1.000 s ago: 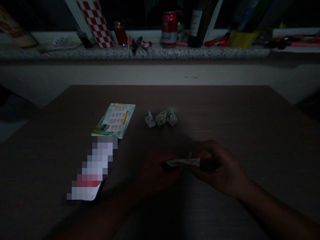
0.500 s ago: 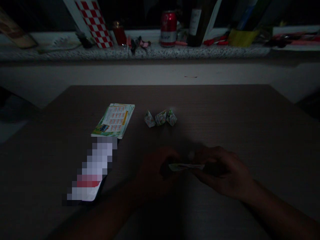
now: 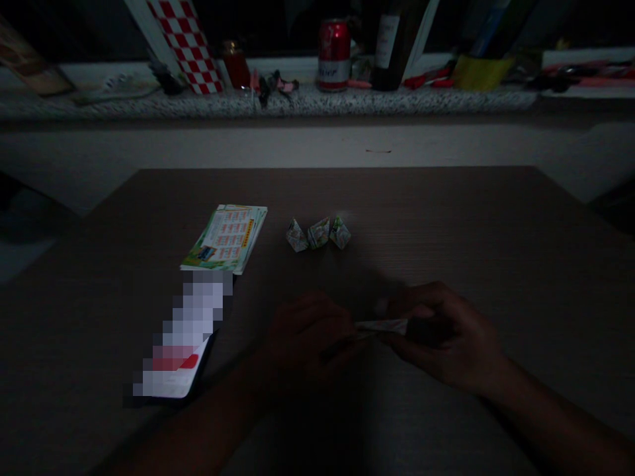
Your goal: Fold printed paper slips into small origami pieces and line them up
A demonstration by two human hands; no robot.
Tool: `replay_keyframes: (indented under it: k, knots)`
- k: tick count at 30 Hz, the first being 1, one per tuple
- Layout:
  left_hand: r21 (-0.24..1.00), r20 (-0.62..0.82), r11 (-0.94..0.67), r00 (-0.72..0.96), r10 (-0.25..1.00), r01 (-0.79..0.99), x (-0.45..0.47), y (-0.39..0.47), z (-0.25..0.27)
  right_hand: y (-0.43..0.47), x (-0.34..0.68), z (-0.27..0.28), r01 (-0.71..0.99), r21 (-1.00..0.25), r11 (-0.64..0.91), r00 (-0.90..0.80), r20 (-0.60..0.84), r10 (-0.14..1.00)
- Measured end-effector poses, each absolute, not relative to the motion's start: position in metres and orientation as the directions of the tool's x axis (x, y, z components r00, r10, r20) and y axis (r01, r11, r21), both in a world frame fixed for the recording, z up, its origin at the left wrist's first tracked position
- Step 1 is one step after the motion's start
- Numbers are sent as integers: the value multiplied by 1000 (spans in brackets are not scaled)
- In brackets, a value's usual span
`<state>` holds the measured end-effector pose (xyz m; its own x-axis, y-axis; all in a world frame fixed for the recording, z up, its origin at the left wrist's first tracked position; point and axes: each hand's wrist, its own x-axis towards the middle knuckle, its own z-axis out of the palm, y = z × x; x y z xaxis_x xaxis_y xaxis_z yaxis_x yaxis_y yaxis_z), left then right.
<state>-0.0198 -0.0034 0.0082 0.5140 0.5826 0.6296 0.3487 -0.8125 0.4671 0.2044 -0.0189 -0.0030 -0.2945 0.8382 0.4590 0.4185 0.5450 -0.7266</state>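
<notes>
A narrow folded piece of printed paper (image 3: 384, 326) is held level between my two hands, low over the table. My right hand (image 3: 446, 334) pinches its right part between thumb and fingers. My left hand (image 3: 315, 337) is closed on its left end and covers that end. Both hands are in deep shadow. Beyond them stand three small folded paper shapes (image 3: 319, 233) in a row, pointed at the top and printed like the paper I hold. Neither hand touches them.
A stack of calendar cards (image 3: 225, 238) lies on the wooden table (image 3: 446, 218) to the left. Just below it is a lit phone (image 3: 183, 380), its screen mostly blurred out. On the granite sill (image 3: 307, 102) stand a red can (image 3: 334, 56), a dark bottle (image 3: 387, 53) and a checkered box (image 3: 186, 46).
My left hand has closed over the left end of the folded paper, which showed before. The paper looks thinner and flatter now. My right hand has hardly moved.
</notes>
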Motion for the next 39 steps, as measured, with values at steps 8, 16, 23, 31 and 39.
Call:
replay_keyframes:
  k: [8,16,23,31,39]
  knots:
    - [705,456,-625,460,762,335,-19,-2,2,-19,204,-1,436,-717,544,-322,440,838]
    - [878,262,-389,401,878,277,-17,-2,2,-16,207,0,439,-705,557,-359,431,828]
    - [927,1,-113,298,954,358,-15,-3,9,-16,207,1,470,-694,544,-359,413,837]
    - [951,-52,-57,338,940,304,-18,-1,9,-15,210,1,473,-708,524,-348,396,850]
    - [986,-63,8,325,944,168,-20,-2,5,-14,211,2,453,-725,518,-324,408,854]
